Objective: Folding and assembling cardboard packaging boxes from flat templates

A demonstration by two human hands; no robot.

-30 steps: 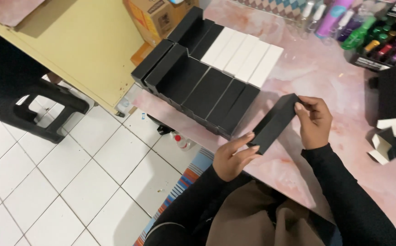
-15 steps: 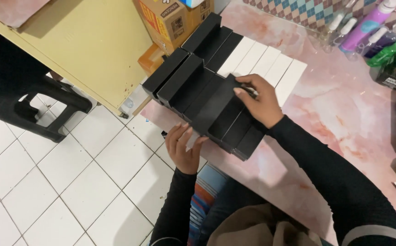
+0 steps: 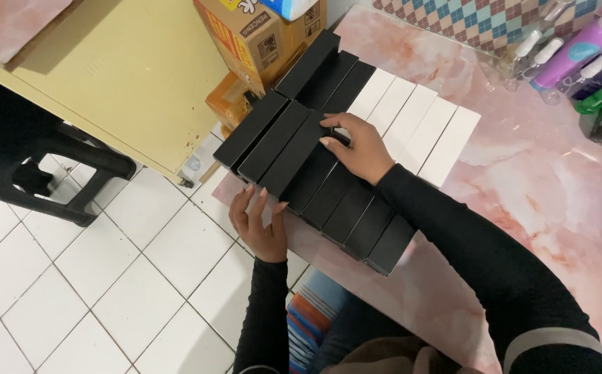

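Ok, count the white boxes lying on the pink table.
5. The white boxes lie side by side in one slanted row on the pink table, right of the black boxes under the right hand. More may be hidden beneath it.

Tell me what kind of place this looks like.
Probably a small home packing workspace: rows of flat black boxes and white boxes line a pink marble-patterned table, with spray bottles, a cardboard carton and a tiled floor.
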